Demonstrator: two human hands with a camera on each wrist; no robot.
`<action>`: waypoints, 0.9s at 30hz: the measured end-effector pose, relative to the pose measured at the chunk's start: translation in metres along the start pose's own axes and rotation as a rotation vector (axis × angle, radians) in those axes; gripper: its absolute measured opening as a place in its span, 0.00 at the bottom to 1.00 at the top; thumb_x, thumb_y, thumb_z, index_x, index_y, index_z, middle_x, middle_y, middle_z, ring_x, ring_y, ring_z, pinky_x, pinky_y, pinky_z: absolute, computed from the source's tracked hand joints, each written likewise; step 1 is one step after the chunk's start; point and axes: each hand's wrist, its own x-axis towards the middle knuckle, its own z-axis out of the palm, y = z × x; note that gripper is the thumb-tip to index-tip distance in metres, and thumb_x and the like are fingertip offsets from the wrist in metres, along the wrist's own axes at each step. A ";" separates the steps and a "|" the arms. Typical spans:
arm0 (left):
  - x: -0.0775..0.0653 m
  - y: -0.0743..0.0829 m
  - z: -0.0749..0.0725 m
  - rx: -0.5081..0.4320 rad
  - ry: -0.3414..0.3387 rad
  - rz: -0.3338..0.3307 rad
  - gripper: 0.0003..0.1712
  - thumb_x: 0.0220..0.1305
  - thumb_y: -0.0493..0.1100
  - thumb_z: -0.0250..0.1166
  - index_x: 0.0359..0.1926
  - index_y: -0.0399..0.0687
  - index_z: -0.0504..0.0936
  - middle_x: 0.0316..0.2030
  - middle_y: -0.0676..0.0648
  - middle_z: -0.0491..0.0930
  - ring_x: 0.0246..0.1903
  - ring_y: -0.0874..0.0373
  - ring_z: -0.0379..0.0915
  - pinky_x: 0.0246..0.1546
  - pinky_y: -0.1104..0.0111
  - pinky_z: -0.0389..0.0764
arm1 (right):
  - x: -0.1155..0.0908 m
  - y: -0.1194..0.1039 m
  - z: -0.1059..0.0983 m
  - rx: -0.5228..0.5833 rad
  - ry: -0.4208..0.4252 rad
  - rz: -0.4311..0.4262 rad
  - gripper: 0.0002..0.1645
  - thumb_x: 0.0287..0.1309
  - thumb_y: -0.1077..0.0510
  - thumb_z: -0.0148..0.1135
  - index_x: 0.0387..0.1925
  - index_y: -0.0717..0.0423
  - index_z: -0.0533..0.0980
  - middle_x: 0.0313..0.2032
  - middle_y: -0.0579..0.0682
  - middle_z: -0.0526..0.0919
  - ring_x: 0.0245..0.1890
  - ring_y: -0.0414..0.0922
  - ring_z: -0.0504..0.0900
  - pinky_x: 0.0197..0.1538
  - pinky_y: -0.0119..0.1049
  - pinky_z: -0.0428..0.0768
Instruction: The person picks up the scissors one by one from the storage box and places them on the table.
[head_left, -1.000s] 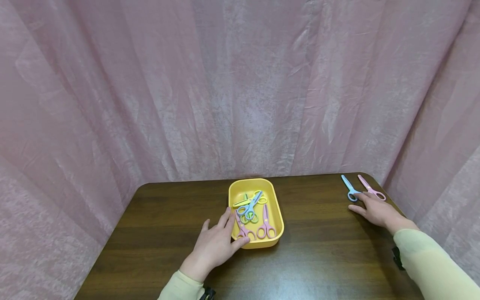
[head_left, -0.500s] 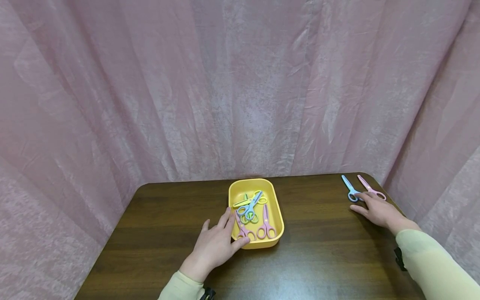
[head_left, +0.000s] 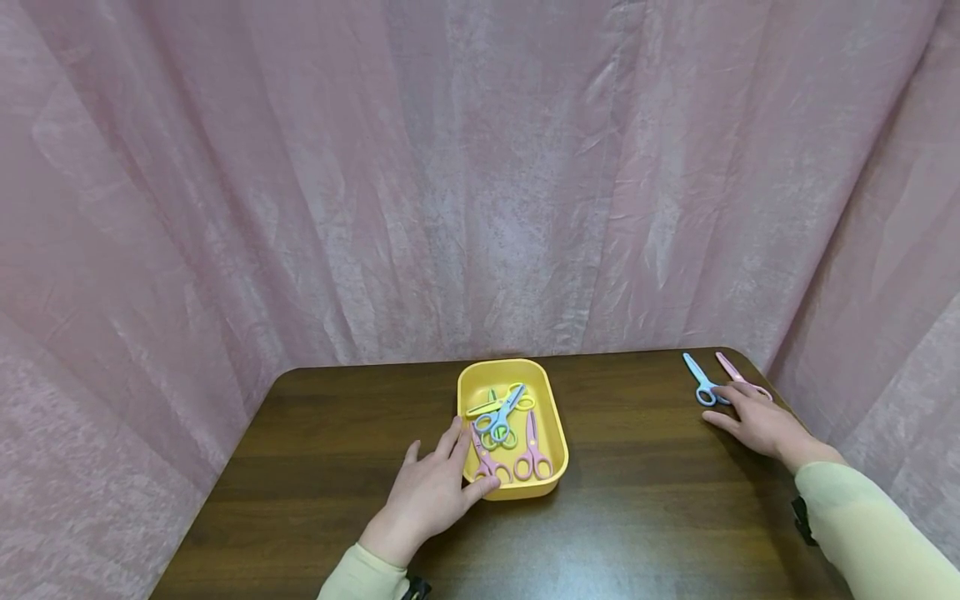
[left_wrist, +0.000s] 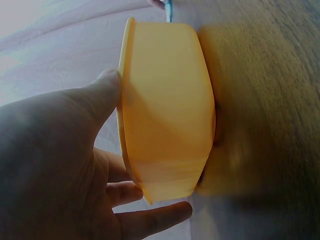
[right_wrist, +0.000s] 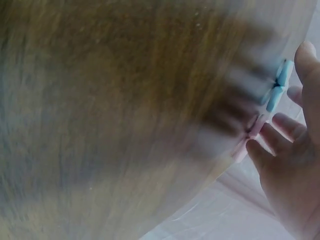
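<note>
A yellow tray (head_left: pixel 557 417) holds several plastic scissors: a blue pair (head_left: pixel 510 403), a yellow pair (head_left: pixel 480 409), a green pair (head_left: pixel 512 439), a pink pair (head_left: pixel 532 450) and another pink pair (head_left: pixel 483 457). My left hand (head_left: pixel 427 496) rests on the tray's near left rim, fingers extended and thumb at the front edge. Far to the right, my right hand (head_left: pixel 761 427) hovers low with fingers loosely spread over the handles of blue scissors (head_left: pixel 696 367) and pink scissors (head_left: pixel 729 367) on the table. Its fingertips hide part of both handles; contact is unclear.
The dark brown wooden table (head_left: pixel 345 433) has rounded back corners. Pink velvet curtains (head_left: pixel 480 183) hang behind it and at both sides. The two scissors on the right lie near the table's back right corner.
My right hand has shifted very slightly to the right above the blue and pink scissors. My left hand stays at the tray, and the scissors keep their places.
</note>
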 end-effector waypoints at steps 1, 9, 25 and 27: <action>0.000 0.000 0.000 0.000 0.000 0.000 0.56 0.76 0.76 0.61 0.84 0.38 0.66 0.84 0.39 0.61 0.65 0.44 0.83 0.75 0.32 0.62 | 0.001 -0.001 -0.001 -0.012 0.007 0.000 0.42 0.79 0.38 0.66 0.73 0.68 0.72 0.73 0.77 0.66 0.71 0.80 0.64 0.61 0.83 0.71; 0.004 0.000 -0.001 -0.016 0.013 0.006 0.56 0.76 0.74 0.63 0.84 0.36 0.64 0.84 0.37 0.61 0.69 0.43 0.79 0.76 0.34 0.61 | 0.007 -0.026 -0.010 -0.102 0.118 -0.107 0.41 0.78 0.42 0.68 0.72 0.72 0.74 0.73 0.78 0.68 0.76 0.77 0.63 0.70 0.75 0.67; 0.000 0.001 0.000 -0.012 0.015 -0.009 0.57 0.75 0.75 0.63 0.85 0.38 0.64 0.84 0.39 0.61 0.75 0.47 0.72 0.76 0.33 0.61 | 0.009 -0.113 -0.006 -0.144 0.274 -0.376 0.41 0.68 0.46 0.78 0.71 0.67 0.77 0.69 0.72 0.77 0.70 0.72 0.76 0.68 0.70 0.74; 0.000 0.002 -0.001 -0.013 0.018 -0.006 0.57 0.75 0.75 0.63 0.85 0.38 0.64 0.84 0.38 0.61 0.76 0.47 0.72 0.75 0.33 0.62 | 0.007 -0.123 -0.005 -0.148 0.279 -0.395 0.41 0.68 0.46 0.78 0.71 0.68 0.77 0.69 0.72 0.78 0.69 0.71 0.76 0.69 0.69 0.74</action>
